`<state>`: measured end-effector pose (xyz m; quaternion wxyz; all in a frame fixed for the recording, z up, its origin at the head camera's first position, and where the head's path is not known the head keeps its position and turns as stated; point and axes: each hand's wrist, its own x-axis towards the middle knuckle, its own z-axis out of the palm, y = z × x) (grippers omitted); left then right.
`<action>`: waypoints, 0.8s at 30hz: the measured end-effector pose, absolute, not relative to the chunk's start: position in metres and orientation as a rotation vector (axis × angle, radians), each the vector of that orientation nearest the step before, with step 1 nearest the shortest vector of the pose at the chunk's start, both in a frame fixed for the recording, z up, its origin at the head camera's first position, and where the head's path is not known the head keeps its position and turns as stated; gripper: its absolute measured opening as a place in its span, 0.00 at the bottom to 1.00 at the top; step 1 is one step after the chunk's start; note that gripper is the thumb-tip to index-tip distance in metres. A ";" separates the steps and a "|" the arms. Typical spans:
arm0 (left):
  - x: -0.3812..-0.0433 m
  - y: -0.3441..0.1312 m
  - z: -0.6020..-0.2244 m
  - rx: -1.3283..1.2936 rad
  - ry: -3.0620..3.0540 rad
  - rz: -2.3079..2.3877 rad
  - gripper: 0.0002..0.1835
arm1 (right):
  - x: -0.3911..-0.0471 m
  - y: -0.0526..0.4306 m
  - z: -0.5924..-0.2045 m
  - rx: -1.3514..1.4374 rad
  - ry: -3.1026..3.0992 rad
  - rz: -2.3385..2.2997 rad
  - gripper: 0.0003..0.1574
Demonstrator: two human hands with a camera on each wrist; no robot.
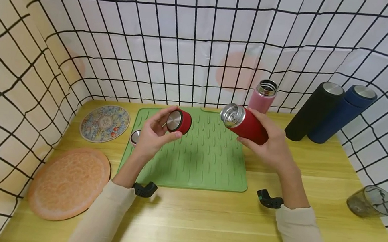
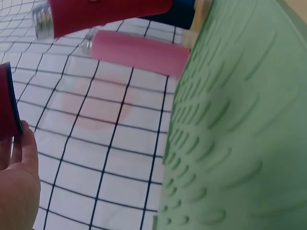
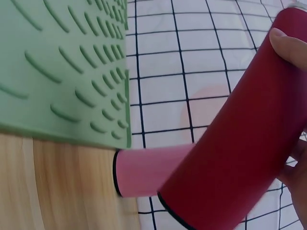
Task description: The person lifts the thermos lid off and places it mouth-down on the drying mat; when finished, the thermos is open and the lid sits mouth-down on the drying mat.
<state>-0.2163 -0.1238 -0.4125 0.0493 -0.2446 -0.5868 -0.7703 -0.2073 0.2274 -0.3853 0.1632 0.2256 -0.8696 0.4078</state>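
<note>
One red lid [image 1: 180,121] and one open red bottle [image 1: 249,127] hang apart in mid-air above the table [image 1: 202,227]. We see the left hand [image 1: 153,134] pinching the lid between thumb and fingers — a grip on the side wall that, we judge, spares the steel top and the underside. The right hand [image 1: 274,145] curls round the bottle's body, mouth tilted up and leftward; holding below the neck, we think, keeps the opening clear. Behind it stands a pink bottle [image 1: 261,100], also open, and a small steel-topped lid [image 1: 135,137] sits by the left edge of a green mat [image 1: 203,162]. At right, a black bottle [image 1: 312,113] and a blue bottle [image 1: 341,115] stand closed, side by side — set back, it seems to us, to leave room.
</note>
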 end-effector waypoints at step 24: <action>-0.214 -0.151 -0.429 -0.391 -2.167 -2.067 0.36 | -0.232 0.271 -0.386 0.199 -2.243 1.356 0.49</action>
